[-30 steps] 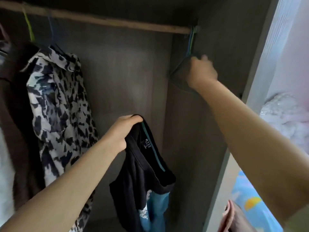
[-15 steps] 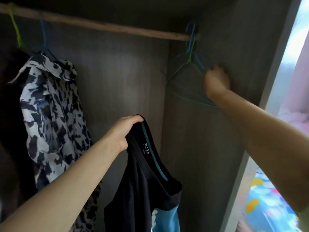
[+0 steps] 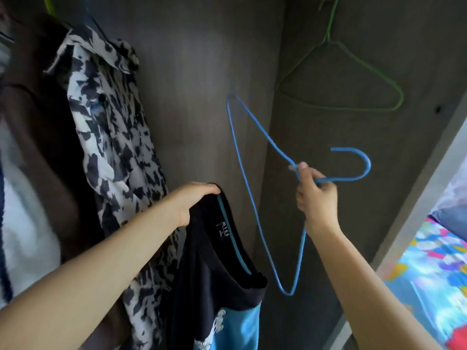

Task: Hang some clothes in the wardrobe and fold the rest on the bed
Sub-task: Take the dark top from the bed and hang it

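Patterned shirt (image 3: pixel 108 127) hung at far left. Left hand (image 3: pixel 192 200) gripped black tee (image 3: pixel 222 269) by the collar, prob. keeping the neck open. Right hand (image 3: pixel 316 198) pinched blue hanger (image 3: pixel 255 188) at its neck, tilted sideways w/ one end toward the tee, ready to thread in. Green hanger (image 3: pixel 364 74) hung spare.

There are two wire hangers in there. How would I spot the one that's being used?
Look inside the wardrobe, toward its right corner. The right hand holds a blue hanger at its neck, tipped sideways. The green hanger hangs higher up, untouched.
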`<state>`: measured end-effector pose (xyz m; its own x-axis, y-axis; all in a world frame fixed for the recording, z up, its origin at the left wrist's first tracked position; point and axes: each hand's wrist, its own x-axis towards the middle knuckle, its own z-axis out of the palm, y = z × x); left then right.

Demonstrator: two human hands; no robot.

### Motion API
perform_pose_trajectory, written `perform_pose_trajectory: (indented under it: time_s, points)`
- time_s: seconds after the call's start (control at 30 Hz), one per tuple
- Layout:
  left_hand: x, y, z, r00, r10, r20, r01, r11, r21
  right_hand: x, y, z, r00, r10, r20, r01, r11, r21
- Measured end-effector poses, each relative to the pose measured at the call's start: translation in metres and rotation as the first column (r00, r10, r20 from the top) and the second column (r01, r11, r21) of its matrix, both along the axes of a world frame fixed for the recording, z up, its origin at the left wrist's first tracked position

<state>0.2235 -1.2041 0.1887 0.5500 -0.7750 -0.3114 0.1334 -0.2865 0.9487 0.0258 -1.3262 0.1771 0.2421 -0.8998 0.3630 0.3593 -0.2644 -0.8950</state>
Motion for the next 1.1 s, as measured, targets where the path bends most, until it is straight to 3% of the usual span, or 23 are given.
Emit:
perform_pose_trajectory:
  time_s: [0.17,0.27,0.37,0.47,0.53,0.6,0.63,0.77,0.9,1.1]
  points:
    - [0.004,0.006,-0.023,0.999,0.004,-0.048,0.001,0.993,0.117,-0.029,0.015,0.019,0.918,0.089,0.386,-0.124,0.99,0.067]
    - [-0.003,0.003,-0.024,0.996,-0.002,-0.085,0.013,0.991,0.131,-0.031,0.026,0.012,0.886,0.134,0.443,-0.212,0.969,0.129]
    - [-0.012,0.001,-0.009,0.992,-0.111,-0.067,0.118,0.985,0.123,-0.014,0.042,-0.014,0.89,0.16,0.427,-0.249,0.955,0.16]
    - [-0.003,0.01,0.022,0.959,-0.275,-0.074,0.277,0.961,0.025,-0.005,0.05,-0.047,0.946,0.237,0.222,-0.268,0.956,0.122]
    - [0.014,0.02,0.042,0.957,-0.291,-0.011,0.291,0.956,0.036,-0.012,0.046,-0.062,0.958,0.246,-0.15,-0.246,0.969,0.018]
    - [0.034,0.031,0.052,0.963,-0.258,0.083,0.253,0.965,0.062,-0.025,0.041,-0.062,0.839,0.266,-0.475,-0.318,0.947,-0.031]
    - [0.042,0.035,0.052,0.963,-0.228,0.142,0.214,0.971,0.107,-0.033,0.038,-0.056,0.773,0.286,-0.566,-0.36,0.933,-0.021]
    - [0.059,0.043,0.022,0.949,-0.2,0.245,0.138,0.958,0.25,-0.061,0.034,-0.017,0.576,0.342,-0.742,-0.469,0.882,0.043]
    - [0.061,0.032,-0.01,0.893,-0.181,0.412,0.065,0.958,0.279,-0.072,0.034,0.004,0.403,0.354,-0.844,-0.419,0.891,0.174]
    - [0.044,0.009,-0.037,0.779,-0.237,0.581,0.078,0.955,0.286,-0.081,0.034,0.004,0.112,0.175,-0.978,-0.315,0.94,0.132]
